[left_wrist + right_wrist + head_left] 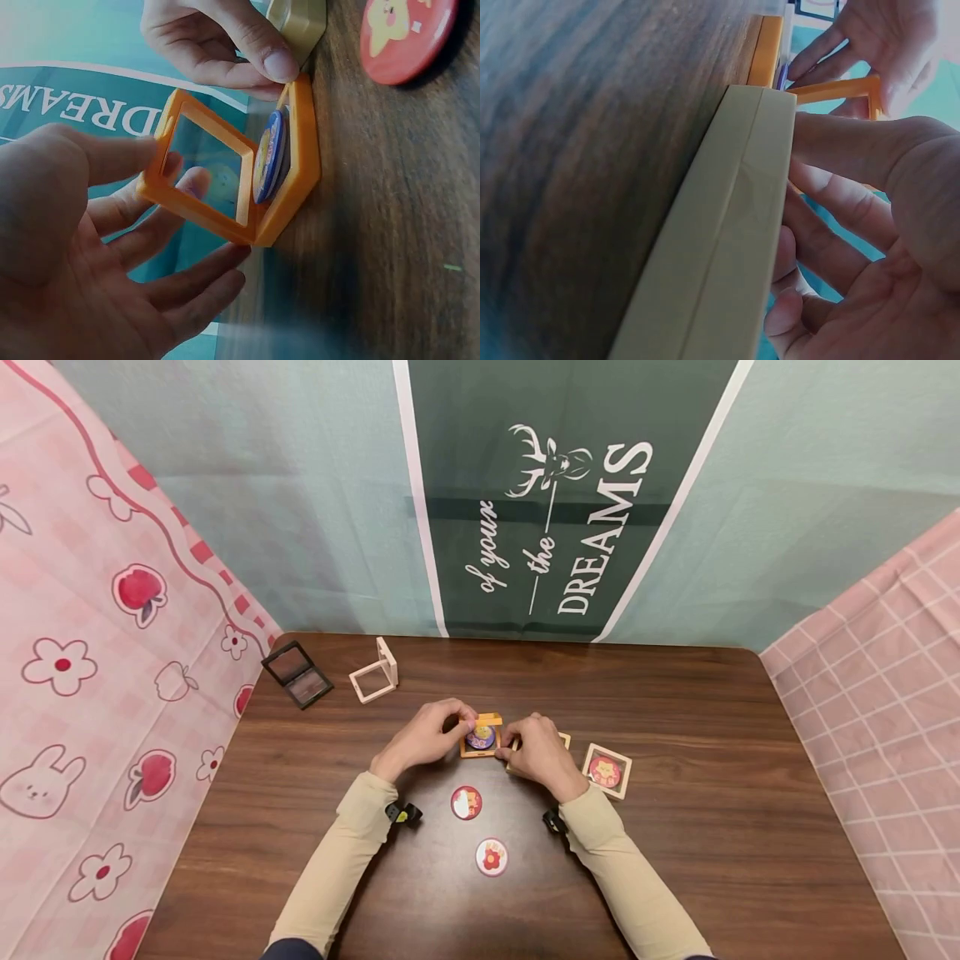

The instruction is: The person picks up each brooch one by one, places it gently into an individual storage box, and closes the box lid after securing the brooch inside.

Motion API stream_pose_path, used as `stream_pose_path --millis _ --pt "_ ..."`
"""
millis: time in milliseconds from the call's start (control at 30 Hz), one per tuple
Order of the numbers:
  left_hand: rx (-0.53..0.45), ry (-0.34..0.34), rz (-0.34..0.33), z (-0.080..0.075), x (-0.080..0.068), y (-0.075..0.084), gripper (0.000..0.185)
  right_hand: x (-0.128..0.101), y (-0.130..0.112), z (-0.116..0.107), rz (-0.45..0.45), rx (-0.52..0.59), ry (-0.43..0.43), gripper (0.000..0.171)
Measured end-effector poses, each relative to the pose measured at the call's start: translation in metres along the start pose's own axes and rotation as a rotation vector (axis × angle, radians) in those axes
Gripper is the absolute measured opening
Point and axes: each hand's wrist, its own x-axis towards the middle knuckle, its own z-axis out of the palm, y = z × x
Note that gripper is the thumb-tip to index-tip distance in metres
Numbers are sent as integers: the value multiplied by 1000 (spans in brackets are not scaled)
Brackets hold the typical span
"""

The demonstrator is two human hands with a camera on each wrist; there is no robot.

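- Orange frame case (482,737) lies at the middle of the dark wood counter (675,710), hinged open, its clear-windowed lid (201,166) tilted up off the base.
- Inside the base sits a round purple badge (481,737); the left wrist view shows it edge-on (268,156), leaning between lid and base.
- Left hand (426,737) meets the case from 9 o'clock; its fingers (180,184) are spread and fairly straight behind the raised lid, touching it rather than curling round it.
- Right hand (534,748) comes in from 3 o'clock; thumb and forefinger (259,56) pinch the case's near corner.
- Under the right hand lies a closed beige frame case (561,742), seen close as a pale slab (720,225) just beside the orange one.
- At 4 o'clock of the hands, a further beige frame (607,771) holds a red badge.
- Two loose round badges lie on the wood at 6 o'clock: a red-and-white one (466,802) near the wrists and a pink one with a red flower (491,857) nearer the person.
- Toward 11 o'clock stands an open, pale frame case (377,672), and farther left at the counter's corner a dark compact (297,674) lies open.
- Behind the counter hangs a green cloth (570,510) with white lettering; pink patterned cloths flank both sides.
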Motion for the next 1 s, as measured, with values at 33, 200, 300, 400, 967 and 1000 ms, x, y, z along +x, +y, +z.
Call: stream_pose_path --millis 33,200,300,400,967,1000 --pt "0 -4 7 0 -1 0 11 0 0 0 6 3 -1 23" --pt "-5 -19 37 2 -3 -3 6 0 0 0 60 48 -13 30" --pt "-16 -20 55 3 -4 -4 6 -1 1 0 82 92 -31 34" --pt "-21 -18 70 4 -5 -6 6 -1 2 -2 86 135 -61 35" --pt "75 -19 104 9 -6 -13 5 0 4 -10 66 175 -176 44" --pt "83 -18 103 10 -7 -14 5 0 3 -9 65 162 -172 43"
